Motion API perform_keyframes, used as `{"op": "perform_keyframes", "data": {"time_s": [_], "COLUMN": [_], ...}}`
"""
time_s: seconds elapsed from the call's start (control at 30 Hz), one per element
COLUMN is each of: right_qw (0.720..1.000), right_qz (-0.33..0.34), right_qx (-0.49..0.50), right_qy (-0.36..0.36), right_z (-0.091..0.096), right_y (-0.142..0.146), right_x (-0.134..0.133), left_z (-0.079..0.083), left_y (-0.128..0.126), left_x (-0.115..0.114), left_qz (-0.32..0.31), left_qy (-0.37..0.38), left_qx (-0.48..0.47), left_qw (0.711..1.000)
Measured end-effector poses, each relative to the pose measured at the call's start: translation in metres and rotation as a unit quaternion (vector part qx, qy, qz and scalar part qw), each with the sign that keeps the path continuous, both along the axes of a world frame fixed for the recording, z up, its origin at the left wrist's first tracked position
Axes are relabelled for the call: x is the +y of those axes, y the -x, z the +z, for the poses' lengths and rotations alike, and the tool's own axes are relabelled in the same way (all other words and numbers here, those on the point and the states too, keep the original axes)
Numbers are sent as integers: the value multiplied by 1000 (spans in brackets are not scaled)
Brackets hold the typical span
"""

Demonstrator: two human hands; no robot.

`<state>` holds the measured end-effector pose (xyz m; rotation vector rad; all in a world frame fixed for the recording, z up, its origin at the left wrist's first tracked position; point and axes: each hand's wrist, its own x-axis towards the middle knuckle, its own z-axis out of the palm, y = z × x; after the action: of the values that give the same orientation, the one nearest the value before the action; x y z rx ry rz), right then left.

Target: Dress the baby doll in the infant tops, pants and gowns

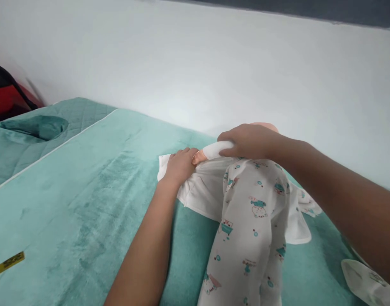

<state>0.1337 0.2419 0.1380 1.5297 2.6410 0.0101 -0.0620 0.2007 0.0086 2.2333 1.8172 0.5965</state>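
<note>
A doll lies on the green bed cover, wearing printed baby trousers (249, 221) with cartoon animals. Its head (267, 126) shows only as a skin-toned curve behind my right hand. My right hand (246, 140) is closed around the doll's white-sleeved arm (214, 149), fingers above and thumb below. At the end of that arm, the doll's small hand (199, 157) meets my left hand (182, 165), whose fingers are curled on the white cloth of a garment (204, 191) spread under the doll. Whether my left fingers pinch the cloth or the doll's hand is hard to see.
The green plush bed cover (96, 204) reaches the white wall (150, 63). A yellow tape strip (7, 264) lies at lower left, a green cushion-like hollow (35, 127) and a red-black bag (7, 97) at far left. Another printed white cloth (370, 280) lies at lower right.
</note>
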Motion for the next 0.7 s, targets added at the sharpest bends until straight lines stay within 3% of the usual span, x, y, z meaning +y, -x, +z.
{"op": "perform_keyframes", "data": {"time_s": [0.1, 0.27, 0.47, 0.7], "right_qw": [999, 998, 998, 998], "right_qz": [21, 22, 29, 22], "right_qx": [-39, -10, 11, 40], "right_qy": [30, 58, 48, 40], "right_z": [2, 0, -1, 1], "right_y": [3, 6, -1, -6], "right_x": [-4, -8, -3, -4], "left_z": [3, 8, 5, 4], "left_y": [-3, -7, -5, -4], "left_x": [0, -2, 0, 2], "left_qz": [13, 61, 80, 147], "left_qy": [-10, -38, -3, 46], "left_qx": [-11, -31, -68, -119], "left_qw": [1000, 997, 994, 981]}}
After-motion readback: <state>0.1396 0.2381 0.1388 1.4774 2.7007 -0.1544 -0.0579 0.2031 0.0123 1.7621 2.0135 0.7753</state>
